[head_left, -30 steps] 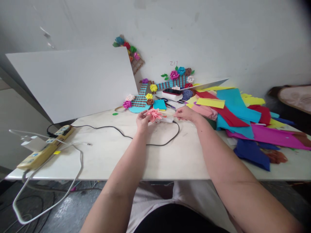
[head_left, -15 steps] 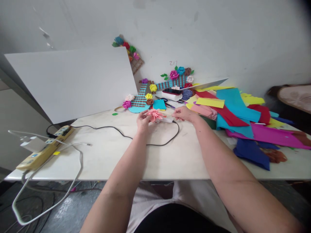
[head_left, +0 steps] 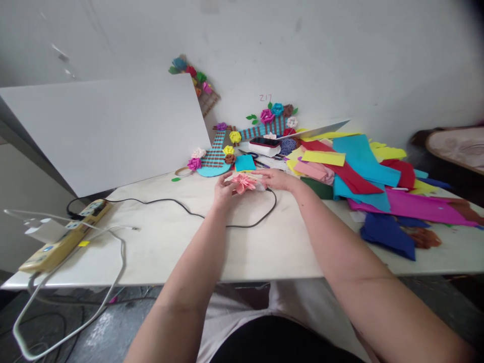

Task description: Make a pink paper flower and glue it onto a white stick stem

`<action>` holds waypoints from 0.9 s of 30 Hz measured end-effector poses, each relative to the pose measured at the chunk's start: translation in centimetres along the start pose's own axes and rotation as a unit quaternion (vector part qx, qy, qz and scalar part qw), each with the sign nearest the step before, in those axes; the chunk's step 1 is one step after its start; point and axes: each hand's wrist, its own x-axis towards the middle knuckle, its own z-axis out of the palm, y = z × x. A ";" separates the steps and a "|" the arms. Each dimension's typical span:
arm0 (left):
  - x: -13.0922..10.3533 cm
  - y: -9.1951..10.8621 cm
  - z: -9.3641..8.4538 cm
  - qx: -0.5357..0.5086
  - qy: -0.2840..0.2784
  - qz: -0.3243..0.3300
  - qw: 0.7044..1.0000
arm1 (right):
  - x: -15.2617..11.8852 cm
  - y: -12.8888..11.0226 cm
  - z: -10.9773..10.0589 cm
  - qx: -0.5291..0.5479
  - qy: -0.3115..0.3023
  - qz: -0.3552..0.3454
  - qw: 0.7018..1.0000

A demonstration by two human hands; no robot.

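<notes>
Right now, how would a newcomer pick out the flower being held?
Find the white tabletop, then, around the middle of its far half, the left hand. That hand holds a salmon-pink flower with pointed, spreading petals. Unlike the compact, rounded blooms on the turquoise-and-brown decorations behind, it is held in front of them.

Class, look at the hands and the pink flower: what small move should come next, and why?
Probably press the pink flower gently from its right side with the right hand, since the left hand holds its left side and the right is close by the opposite side; whether it touches is unclear.
</notes>
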 end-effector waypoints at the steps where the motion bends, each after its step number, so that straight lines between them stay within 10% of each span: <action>1: 0.0 0.0 0.0 0.002 -0.002 -0.004 1.000 | 0.1 0.0 0.1 -0.014 0.002 -0.010 1.000; 27: 0.4 -0.7 0.0 0.050 -0.024 -0.008 0.998 | 0.8 1.2 0.7 0.036 -0.003 0.024 0.999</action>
